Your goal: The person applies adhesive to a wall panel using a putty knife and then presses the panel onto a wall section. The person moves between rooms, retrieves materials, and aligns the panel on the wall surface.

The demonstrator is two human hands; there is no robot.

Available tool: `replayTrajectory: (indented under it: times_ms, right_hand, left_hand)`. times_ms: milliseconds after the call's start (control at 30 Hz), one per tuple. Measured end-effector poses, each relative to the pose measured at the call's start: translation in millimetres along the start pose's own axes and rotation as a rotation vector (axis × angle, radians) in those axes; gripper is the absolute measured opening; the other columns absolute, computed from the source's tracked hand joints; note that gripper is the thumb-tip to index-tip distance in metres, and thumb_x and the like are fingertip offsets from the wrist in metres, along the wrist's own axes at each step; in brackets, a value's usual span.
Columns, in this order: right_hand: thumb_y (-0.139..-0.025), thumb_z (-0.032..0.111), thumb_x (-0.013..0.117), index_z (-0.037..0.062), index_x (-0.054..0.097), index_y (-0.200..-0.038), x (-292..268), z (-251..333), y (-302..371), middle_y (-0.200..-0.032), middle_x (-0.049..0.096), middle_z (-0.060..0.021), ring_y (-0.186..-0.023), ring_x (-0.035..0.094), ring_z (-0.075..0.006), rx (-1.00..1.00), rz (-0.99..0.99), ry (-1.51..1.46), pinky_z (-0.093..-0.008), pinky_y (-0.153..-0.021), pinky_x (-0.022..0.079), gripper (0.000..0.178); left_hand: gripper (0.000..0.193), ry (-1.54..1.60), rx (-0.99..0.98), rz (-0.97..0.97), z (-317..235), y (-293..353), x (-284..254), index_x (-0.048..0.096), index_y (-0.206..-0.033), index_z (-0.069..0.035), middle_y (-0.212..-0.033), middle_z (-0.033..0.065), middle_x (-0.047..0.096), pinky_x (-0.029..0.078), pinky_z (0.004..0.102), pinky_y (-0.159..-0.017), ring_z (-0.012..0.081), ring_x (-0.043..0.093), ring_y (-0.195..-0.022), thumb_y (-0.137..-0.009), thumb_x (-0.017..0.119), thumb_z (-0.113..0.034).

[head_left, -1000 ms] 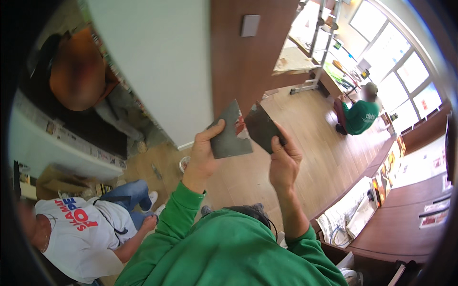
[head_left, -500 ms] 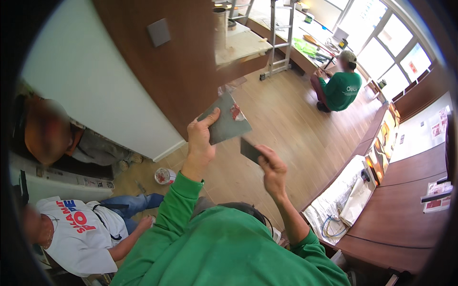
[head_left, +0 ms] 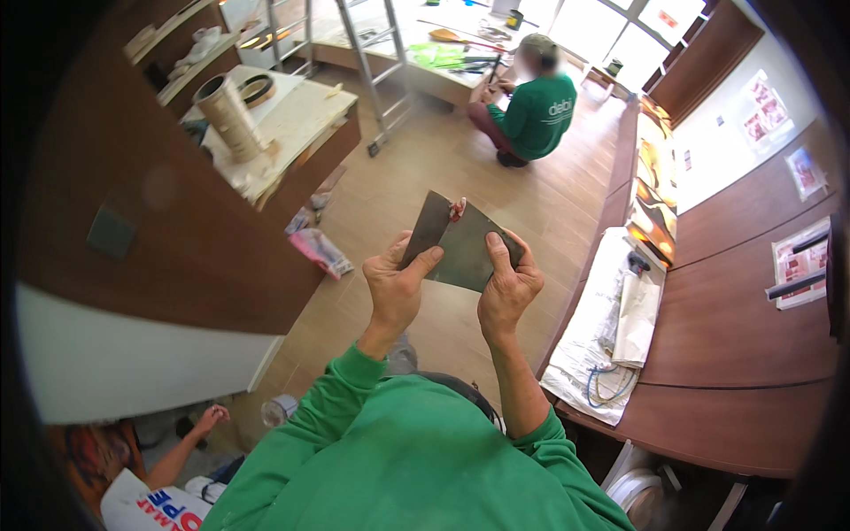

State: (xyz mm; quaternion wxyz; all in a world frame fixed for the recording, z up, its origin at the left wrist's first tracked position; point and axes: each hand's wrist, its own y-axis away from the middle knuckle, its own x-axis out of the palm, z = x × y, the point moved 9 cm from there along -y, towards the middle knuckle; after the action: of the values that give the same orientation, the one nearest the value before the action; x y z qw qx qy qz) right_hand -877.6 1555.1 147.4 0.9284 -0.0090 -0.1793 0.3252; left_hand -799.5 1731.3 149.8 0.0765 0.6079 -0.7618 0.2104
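Above wood flooring (head_left: 416,168), two flat grey plates (head_left: 472,250) bear a red-white smear (head_left: 457,210).

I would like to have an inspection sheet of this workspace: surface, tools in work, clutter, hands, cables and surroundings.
Surface: wood-look plank floor.
Job's things: left blade and right blade, flat, grey, apparently overlapping; red-and-white smear near their top.
Clutter: pink packet on the floor.
Hands: left hand grips left blade; right hand grips right blade.
Cables: thin blue loops on white sheeting; type unclear.
Surroundings: stepladder; crouching co-worker in green; white-shirted person partly visible at lower left.
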Motion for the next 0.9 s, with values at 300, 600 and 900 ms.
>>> replayTrajectory:
  times_ms: [300,600,900]
  right_hand:
    - [-0.088,0.005,0.069,-0.0026,0.069,-0.102,-6,-11,-132,-0.091,0.069,-0.0045,-0.080,0.061,-0.0084,0.058,0.204,-0.031,-0.0228,-0.074,0.048,0.016]
    - [-0.076,-0.011,0.063,0.0069,0.071,-0.110,9,32,-131,-0.125,0.057,-0.0172,-0.113,0.061,-0.0308,-0.368,0.817,0.135,-0.0443,-0.101,0.047,0.038]
    - [-0.073,-0.011,0.063,0.0137,0.071,-0.105,-64,33,-198,-0.127,0.052,-0.0190,-0.110,0.061,-0.0374,-0.561,1.152,0.438,-0.0397,-0.090,0.053,0.042]
  left_hand:
    - [0.011,-0.524,-0.008,0.563,33,-106,83,0.070,-0.089,0.005,-0.084,0.0016,0.064,0.047,0.0221,-0.060,0.0083,0.060,-0.073,-0.083,0.071,-0.004]
    - [0.030,0.675,-0.749,-0.178,135,-66,103,0.060,-0.115,0.003,-0.106,0.0141,0.067,0.056,0.0379,-0.087,0.0245,0.067,-0.096,-0.091,0.056,-0.016]
    - [0.030,0.563,-0.526,-0.497,121,-26,151,0.057,-0.118,0.001,-0.107,0.0138,0.065,0.054,0.0407,-0.089,0.0251,0.065,-0.097,-0.094,0.059,-0.016]
